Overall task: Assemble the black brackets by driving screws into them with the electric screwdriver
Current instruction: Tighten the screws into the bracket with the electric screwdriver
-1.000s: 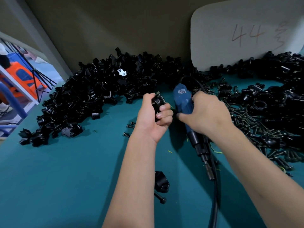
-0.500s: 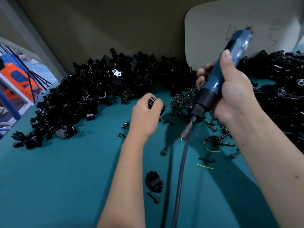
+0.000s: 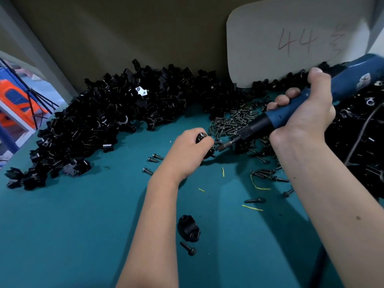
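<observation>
Just left of the screw pile (image 3: 232, 121), left hand (image 3: 190, 154) clamps a rigid black bracket (image 3: 202, 138); right hand (image 3: 301, 117) grips the electric screwdriver (image 3: 291, 115) mid-barrel. Small, probably slick: hold its sides.

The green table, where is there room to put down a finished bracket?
The green table is bare at the near left, between the big bracket pile and the left forearm. A smaller patch lies between the arms, beyond the lone bracket. It is crowded by the screw heap and the right-hand bracket pile.
</observation>
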`<state>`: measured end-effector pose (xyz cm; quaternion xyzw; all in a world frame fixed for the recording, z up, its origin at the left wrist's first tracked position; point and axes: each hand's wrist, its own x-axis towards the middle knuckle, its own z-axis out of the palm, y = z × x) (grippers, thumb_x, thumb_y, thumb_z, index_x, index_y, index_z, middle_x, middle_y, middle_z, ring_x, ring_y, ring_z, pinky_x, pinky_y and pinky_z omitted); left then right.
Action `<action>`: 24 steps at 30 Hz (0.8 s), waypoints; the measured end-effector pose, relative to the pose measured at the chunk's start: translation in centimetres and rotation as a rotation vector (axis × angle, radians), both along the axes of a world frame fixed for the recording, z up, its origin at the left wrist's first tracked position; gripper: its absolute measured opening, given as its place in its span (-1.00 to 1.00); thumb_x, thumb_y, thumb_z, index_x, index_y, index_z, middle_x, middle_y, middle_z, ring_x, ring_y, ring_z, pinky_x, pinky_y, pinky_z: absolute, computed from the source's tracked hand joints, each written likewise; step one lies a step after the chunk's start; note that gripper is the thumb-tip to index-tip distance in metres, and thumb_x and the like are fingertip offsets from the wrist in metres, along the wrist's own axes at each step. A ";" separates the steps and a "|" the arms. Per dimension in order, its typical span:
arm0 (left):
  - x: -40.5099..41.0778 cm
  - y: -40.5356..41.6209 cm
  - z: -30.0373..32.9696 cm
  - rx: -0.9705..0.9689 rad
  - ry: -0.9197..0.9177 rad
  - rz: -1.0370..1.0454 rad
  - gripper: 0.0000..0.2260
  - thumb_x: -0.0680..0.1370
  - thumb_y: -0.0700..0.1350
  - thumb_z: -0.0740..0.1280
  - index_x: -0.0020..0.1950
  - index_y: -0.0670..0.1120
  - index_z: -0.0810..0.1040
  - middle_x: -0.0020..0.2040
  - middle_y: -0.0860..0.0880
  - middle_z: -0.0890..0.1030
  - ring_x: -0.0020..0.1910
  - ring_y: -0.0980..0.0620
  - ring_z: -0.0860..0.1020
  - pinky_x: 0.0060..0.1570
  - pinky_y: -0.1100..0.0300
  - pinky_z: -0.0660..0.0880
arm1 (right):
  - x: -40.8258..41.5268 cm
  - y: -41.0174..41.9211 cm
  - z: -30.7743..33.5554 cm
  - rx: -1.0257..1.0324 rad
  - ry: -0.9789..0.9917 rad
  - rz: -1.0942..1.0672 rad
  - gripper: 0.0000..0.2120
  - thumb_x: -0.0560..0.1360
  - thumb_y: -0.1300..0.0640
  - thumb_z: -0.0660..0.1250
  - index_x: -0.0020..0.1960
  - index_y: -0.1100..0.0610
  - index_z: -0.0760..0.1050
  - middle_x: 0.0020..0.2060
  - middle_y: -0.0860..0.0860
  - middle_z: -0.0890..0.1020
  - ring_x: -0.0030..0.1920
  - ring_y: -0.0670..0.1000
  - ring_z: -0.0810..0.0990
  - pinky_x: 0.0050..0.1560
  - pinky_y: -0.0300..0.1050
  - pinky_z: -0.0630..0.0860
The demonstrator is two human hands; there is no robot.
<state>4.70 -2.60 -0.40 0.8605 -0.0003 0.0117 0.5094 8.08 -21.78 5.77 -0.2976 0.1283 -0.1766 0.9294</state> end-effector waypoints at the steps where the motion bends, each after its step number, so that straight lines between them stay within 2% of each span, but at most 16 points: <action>1: 0.0 -0.1 0.1 0.021 -0.006 -0.003 -0.73 0.43 0.06 0.24 -0.18 -0.16 0.39 -0.42 0.07 0.37 -0.42 0.01 0.30 -0.34 0.07 0.25 | 0.0 0.1 0.0 -0.002 -0.008 0.002 -0.70 0.55 0.09 0.43 0.13 0.13 0.35 -0.40 -0.01 0.47 -0.46 -0.01 0.41 -0.37 -0.12 0.42; 5: -0.2 -0.5 0.5 0.105 -0.035 -0.024 -0.70 0.42 0.05 0.22 -0.17 -0.21 0.37 -0.37 0.04 0.35 -0.36 0.03 0.30 -0.30 0.07 0.24 | 0.0 0.2 0.0 -0.016 -0.033 0.007 -0.75 0.54 0.12 0.41 0.05 0.13 0.35 -0.39 0.00 0.45 -0.46 -0.01 0.39 -0.37 -0.13 0.39; 8: -0.3 -0.7 0.7 0.096 -0.017 -0.028 -0.69 0.42 0.05 0.22 -0.15 -0.22 0.38 -0.34 0.01 0.36 -0.34 0.02 0.31 -0.27 0.05 0.26 | -0.2 0.2 0.0 -0.029 -0.044 -0.003 -0.79 0.52 0.18 0.37 0.00 0.13 0.33 -0.41 -0.01 0.43 -0.47 -0.01 0.37 -0.38 -0.13 0.37; 18: -0.1 -0.6 0.7 0.049 0.034 0.001 -0.66 0.39 0.06 0.25 -0.14 -0.24 0.42 -0.36 0.01 0.40 -0.34 0.01 0.33 -0.23 0.05 0.30 | -0.6 0.9 0.1 -0.060 -0.089 -0.013 -0.79 0.51 0.22 0.32 0.02 0.14 0.28 -0.42 0.00 0.40 -0.48 -0.01 0.33 -0.40 -0.12 0.34; 24: -0.1 -0.4 0.7 -0.067 0.112 -0.019 -0.83 0.39 0.03 0.28 -0.29 0.01 0.33 -0.49 0.14 0.32 -0.53 0.11 0.24 -0.48 0.19 0.13 | -0.9 1.2 0.0 -0.054 -0.117 -0.026 -0.77 0.51 0.22 0.32 0.05 0.15 0.27 -0.42 0.01 0.39 -0.47 0.00 0.31 -0.40 -0.12 0.33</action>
